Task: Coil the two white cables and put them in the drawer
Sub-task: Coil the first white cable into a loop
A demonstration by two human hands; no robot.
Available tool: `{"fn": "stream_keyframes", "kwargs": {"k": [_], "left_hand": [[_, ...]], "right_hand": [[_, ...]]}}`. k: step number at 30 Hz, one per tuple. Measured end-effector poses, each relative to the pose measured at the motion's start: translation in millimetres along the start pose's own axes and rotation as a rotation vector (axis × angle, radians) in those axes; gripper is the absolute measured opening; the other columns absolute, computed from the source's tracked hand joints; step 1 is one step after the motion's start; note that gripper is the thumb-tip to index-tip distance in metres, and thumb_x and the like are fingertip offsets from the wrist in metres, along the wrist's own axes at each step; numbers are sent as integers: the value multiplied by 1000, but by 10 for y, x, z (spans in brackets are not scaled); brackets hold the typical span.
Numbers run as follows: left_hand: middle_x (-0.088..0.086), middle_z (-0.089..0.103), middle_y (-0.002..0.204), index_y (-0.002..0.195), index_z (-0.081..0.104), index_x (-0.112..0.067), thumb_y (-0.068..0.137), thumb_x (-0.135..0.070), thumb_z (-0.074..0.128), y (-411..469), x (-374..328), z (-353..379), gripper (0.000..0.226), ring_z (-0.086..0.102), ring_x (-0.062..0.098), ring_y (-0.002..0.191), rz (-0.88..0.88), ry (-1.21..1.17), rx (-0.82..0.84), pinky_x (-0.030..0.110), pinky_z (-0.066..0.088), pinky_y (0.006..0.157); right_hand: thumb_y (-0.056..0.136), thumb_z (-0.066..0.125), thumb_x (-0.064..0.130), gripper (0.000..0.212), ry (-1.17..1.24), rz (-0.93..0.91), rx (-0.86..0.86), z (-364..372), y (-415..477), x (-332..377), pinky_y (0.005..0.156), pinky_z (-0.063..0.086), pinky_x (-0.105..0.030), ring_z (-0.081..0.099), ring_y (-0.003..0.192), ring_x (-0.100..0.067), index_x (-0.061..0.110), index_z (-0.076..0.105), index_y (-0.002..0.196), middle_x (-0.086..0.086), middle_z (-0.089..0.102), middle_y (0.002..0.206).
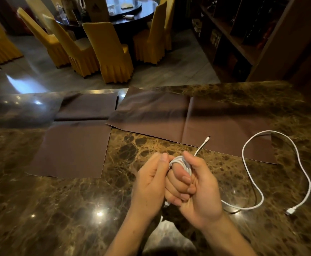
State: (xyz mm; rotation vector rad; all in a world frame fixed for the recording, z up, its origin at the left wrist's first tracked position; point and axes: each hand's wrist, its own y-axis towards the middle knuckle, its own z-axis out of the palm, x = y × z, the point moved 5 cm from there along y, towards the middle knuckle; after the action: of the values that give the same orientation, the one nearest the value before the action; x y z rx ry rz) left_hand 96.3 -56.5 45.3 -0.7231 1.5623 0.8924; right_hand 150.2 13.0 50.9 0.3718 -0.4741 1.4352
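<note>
Head view: both hands sit together low over the marble surface (77, 209), winding the first white cable (180, 162) into a tight coil. Left hand (151, 187) is curled, fingers wrapped by the loops. Right hand (201, 189) is closed around the coil from the right, thumb on top. Free tail (202, 145) runs forward-right from the hands, plug end resting on the brown cloth (215, 126).

My read: feed the tail in with even tension, keep the loops stacked, and pinch the bundle before sliding it off the fingers, or it springs open.

Second white cable (250, 174) lies loose, uncoiled, right of the right hand. No drawer visible.
</note>
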Motion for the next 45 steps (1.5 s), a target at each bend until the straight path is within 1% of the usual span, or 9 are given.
{"fn": "stream_keyframes", "kwargs": {"k": [4,7,13,20,26,31,39,42,45], "left_hand": [[1,68,98,97,74,-25,102,-31,43,-56,-20,-3,32,66,16,95,11,0,38,28,53,87],[6,71,106,108,74,-19,101,-32,42,-63,-57,-10,35,67,25,104,10,15,170,39,53,96],[6,72,86,96,71,-17,103,-31,43,-48,-103,-139,32,71,25,80,58,163,144,51,58,75],[-11,64,77,89,63,-23,103,-30,41,-85,-233,-160,27,66,14,71,186,417,78,21,52,64],[-9,64,78,86,63,-24,104,-23,46,-133,-103,-79,25,66,15,73,127,451,49,28,53,65],[-13,58,74,86,60,-21,103,-20,45,-75,-32,-138,22,57,11,64,162,546,0,16,44,56],[-11,65,81,82,58,-24,108,-23,38,84,22,-255,32,61,8,68,0,350,-64,15,47,61],[-1,70,84,94,68,-15,106,-22,42,111,48,-270,30,64,14,73,-86,159,-33,31,54,68],[7,75,95,109,74,-17,107,-19,42,117,47,-250,32,68,16,80,-156,-17,-27,32,55,72]], "right_hand": [[103,38,34,52,27,30,28,-47,-13,26,38,22,-27,20,35,-13,15,44,55,7,36,38],[103,38,35,53,46,58,40,-67,-8,42,38,24,-26,21,35,-13,15,44,54,7,35,38],[107,38,32,51,42,120,130,-37,33,-18,41,27,-28,24,35,-13,13,46,60,3,25,41],[102,55,38,47,-185,150,126,-119,42,39,45,44,-27,46,36,-11,5,58,68,5,40,39],[98,63,35,41,-275,179,-95,-301,-17,61,44,47,-25,41,35,-8,5,62,71,5,40,40],[92,68,28,27,-310,108,-298,-433,-23,97,48,46,-26,39,45,-11,5,68,77,-3,41,56],[106,44,38,47,-324,119,-249,-224,223,65,51,39,-27,35,49,-14,4,66,82,-2,38,54],[107,44,36,46,-369,121,-282,-222,259,75,50,38,-27,31,50,-15,7,60,75,-2,35,55],[106,47,35,44,-295,71,-323,-268,283,120,45,37,-25,28,45,-14,10,55,71,0,32,52]]}}
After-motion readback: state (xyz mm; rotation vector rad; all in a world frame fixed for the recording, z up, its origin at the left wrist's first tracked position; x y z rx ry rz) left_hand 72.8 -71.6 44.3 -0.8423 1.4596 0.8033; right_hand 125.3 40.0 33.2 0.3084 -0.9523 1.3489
